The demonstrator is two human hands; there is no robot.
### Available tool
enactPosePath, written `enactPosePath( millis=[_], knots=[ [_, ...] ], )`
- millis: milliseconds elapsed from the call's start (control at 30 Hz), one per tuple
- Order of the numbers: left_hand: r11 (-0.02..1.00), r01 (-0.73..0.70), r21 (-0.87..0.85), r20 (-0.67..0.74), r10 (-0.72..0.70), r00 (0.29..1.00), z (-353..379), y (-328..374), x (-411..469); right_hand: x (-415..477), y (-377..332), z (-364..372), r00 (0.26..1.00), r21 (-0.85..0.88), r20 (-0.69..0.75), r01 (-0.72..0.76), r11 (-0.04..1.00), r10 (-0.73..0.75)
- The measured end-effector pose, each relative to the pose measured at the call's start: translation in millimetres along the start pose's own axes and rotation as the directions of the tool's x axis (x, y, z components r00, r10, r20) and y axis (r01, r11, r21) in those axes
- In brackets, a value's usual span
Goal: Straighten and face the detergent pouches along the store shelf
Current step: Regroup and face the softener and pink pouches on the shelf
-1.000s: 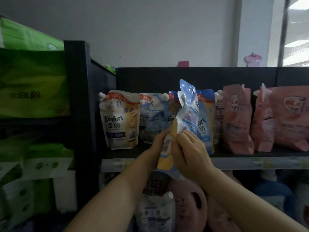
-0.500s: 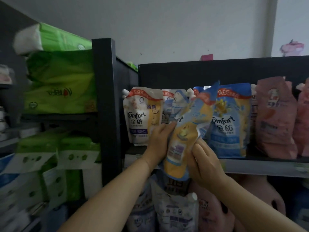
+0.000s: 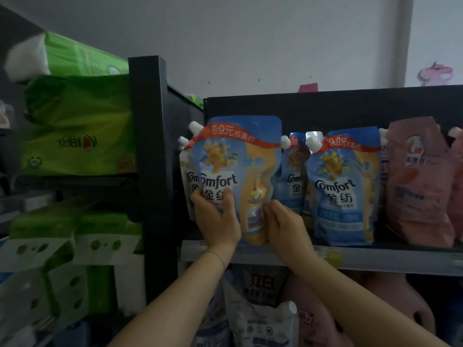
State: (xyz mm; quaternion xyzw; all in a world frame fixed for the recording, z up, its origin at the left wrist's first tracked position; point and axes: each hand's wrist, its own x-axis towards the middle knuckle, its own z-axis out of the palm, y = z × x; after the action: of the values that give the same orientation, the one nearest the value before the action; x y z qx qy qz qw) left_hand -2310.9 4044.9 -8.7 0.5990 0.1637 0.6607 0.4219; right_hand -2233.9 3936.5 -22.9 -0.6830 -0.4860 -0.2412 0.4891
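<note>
So both hands are on one blue-and-yellow Comfort pouch (image 3: 240,171) at the left end of the shelf (image 3: 380,260). It's upright, label facing straight out, with the white spout cap at the top left corner. The left hand (image 3: 216,221) grips the lower left part: back of the hand toward the camera, fingers curled round the left edge, thumb lying up over the printed front just under the logo. The right hand (image 3: 285,222) has the lower right edge, fingers bent in and pinching the yellow side of the pack. So the pouch sits between the two hands, and most of it sticks up above them. Its bottom is down at shelf level, right by the front lip, but I can't tell if it's actually resting on the board.

Tucked right behind it on the left is a white Comfort pouch (image 3: 186,179), mostly hidden. To the right there's a second Comfort pouch (image 3: 343,189), same blue design, standing upright and facing front, with another one (image 3: 292,179) peeking out between the two. Further right are the pink pouches (image 3: 421,181). A black upright (image 3: 150,171) closes off the shelf on the left, and green tissue packs (image 3: 75,126) are stacked beyond it.
</note>
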Motion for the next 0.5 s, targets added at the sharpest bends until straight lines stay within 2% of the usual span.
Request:
enactPosePath(
  millis=[100, 233, 300, 367, 500],
  knots=[
    [0.989, -0.083, 0.121, -0.072, 0.092, 0.993, 3.2, -18.7, 13.0, 19.9, -6.0, 6.6, 0.967, -0.033, 0.174, -0.182, 0.983, 0.185],
    [0.964, -0.058, 0.259, -0.069, 0.078, 0.994, 1.6, -35.6, 27.7, 39.1, -4.7, 14.1, 0.882, -0.057, 0.377, -0.284, 0.957, 0.284],
    [0.939, -0.043, 0.34, -0.055, 0.066, 0.996, 0.9, -40.6, 35.2, 46.3, -0.8, 11.4, 0.862, -0.122, 0.428, -0.241, 0.963, 0.27],
    [0.919, 0.004, 0.394, -0.071, 0.026, 0.997, 0.9, -45.1, 41.5, 51.3, 4.6, 6.7, 0.862, -0.231, 0.459, -0.119, 0.966, 0.216],
    [0.889, 0.069, 0.453, -0.113, -0.02, 0.993, -0.3, -53.9, 47.2, 51.0, 16.8, -5.7, 0.907, -0.383, 0.409, 0.073, 0.921, 0.098]
  ],
)
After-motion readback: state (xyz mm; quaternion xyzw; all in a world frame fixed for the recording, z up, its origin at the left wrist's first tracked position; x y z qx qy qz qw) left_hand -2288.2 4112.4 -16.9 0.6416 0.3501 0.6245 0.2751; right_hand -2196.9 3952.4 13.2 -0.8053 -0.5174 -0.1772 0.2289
